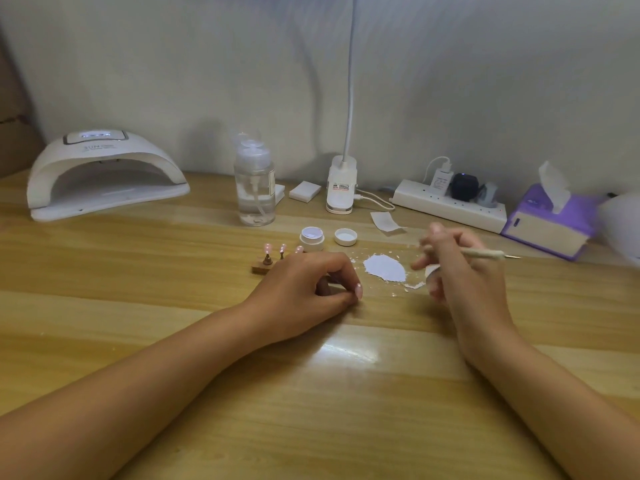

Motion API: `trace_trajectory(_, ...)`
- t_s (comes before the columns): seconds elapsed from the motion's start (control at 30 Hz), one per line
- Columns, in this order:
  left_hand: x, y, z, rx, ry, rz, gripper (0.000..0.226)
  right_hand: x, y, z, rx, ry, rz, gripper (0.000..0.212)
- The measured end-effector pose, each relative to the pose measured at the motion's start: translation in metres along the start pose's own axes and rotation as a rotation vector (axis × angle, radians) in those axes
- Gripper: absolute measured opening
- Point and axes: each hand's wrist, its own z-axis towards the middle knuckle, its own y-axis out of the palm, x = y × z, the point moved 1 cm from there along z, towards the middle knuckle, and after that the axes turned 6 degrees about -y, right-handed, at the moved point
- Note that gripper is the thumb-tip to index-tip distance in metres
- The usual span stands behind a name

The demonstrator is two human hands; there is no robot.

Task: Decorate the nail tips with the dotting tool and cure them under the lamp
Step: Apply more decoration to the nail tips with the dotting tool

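**A:** Where does everything sit?

**B:** Far left on the counter (pixel 173 341) the curing lamp (pixel 104 174) stands with its mouth facing us. The nail tips (pixel 267 247) are upright on a small wooden stand (pixel 260 269). Just beside them is the left hand (pixel 304 285), fingers curled down against the counter.

**A:** Is it holding the stand?

**B:** I cannot tell, because the hand covers that end. Right of it are an open jar (pixel 311 237) and a white patch (pixel 384 268), either gel or paper. The right hand (pixel 460 271) grips the dotting tool (pixel 485 253), whose thin end shows to the right.

**A:** How should the dotting be done?

**B:** I'd turn the point inward and load only a little from the jar. Then steady the stand with the left hand and touch each tip lightly, straight down.

**A:** Is anything unclear?

**B:** The right hand is blurred, and something white sits under its fingers. One tip is half hidden behind the left knuckles.
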Motion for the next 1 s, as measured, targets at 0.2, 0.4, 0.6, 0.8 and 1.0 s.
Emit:
trace_trajectory(0.2,0.001,-0.001,0.0,-0.004,-0.013,0.008,0.014,0.016,-0.001,0.0,-0.097,0.042,-0.22,0.02)
trace_trajectory(0.4,0.0,0.0,0.0,-0.001,-0.01,0.014,0.013,0.021,0.0,0.0,-0.163,0.032,-0.361,0.027)
trace_trajectory(0.6,0.0,0.0,0.0,0.0,-0.031,0.018,0.015,0.021,-0.001,0.002,-0.144,0.031,-0.347,0.022)
trace_trajectory(0.8,-0.001,0.0,0.0,0.0,-0.019,0.031,0.012,0.021,-0.001,0.002,-0.158,0.04,-0.332,0.024)
trace_trajectory(1.0,-0.001,0.0,0.0,-0.002,-0.008,0.02,0.011,0.01,-0.001,-0.002,-0.054,-0.023,-0.094,0.018)
